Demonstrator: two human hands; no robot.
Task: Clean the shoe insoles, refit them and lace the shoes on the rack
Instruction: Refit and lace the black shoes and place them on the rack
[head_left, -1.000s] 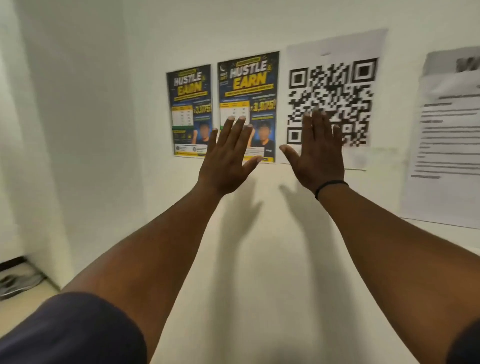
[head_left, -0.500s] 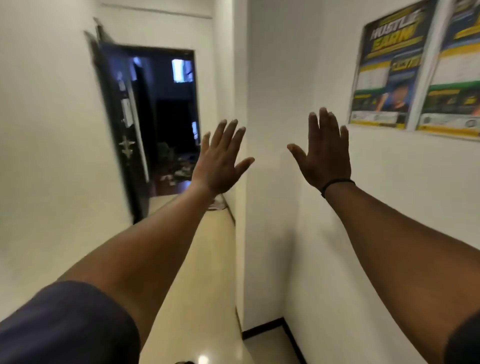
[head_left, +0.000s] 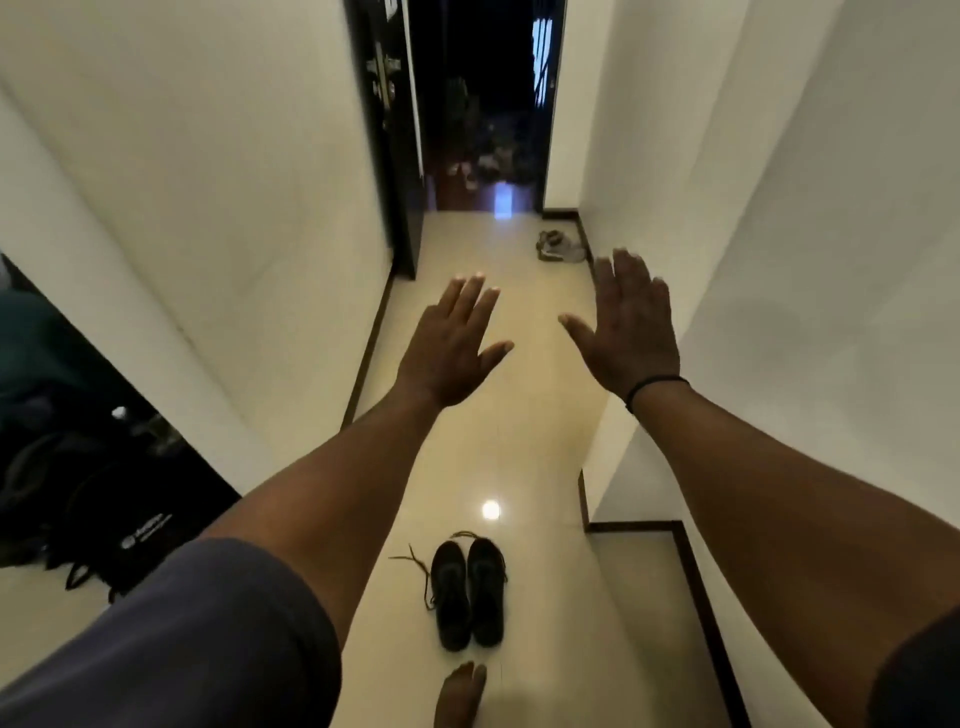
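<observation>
A pair of black shoes (head_left: 470, 592) stands side by side on the shiny cream floor, just beyond my bare foot (head_left: 460, 693). Loose dark laces trail out to the left of the left shoe. My left hand (head_left: 452, 345) and my right hand (head_left: 626, 327) are stretched out in front of me at arm's length, fingers straight and spread, backs toward me, holding nothing. A black band circles my right wrist. No insoles or rack are visible.
White walls flank a narrow corridor. A dark open door (head_left: 387, 135) leads to a dim room at the far end. Another grey pair of shoes (head_left: 561, 247) lies by the right wall. A dark opening with bags (head_left: 88, 478) is at the left.
The view has swung left and down, from posters on the wall to the corridor floor and the black shoes. Both hands stay raised, open and empty.
</observation>
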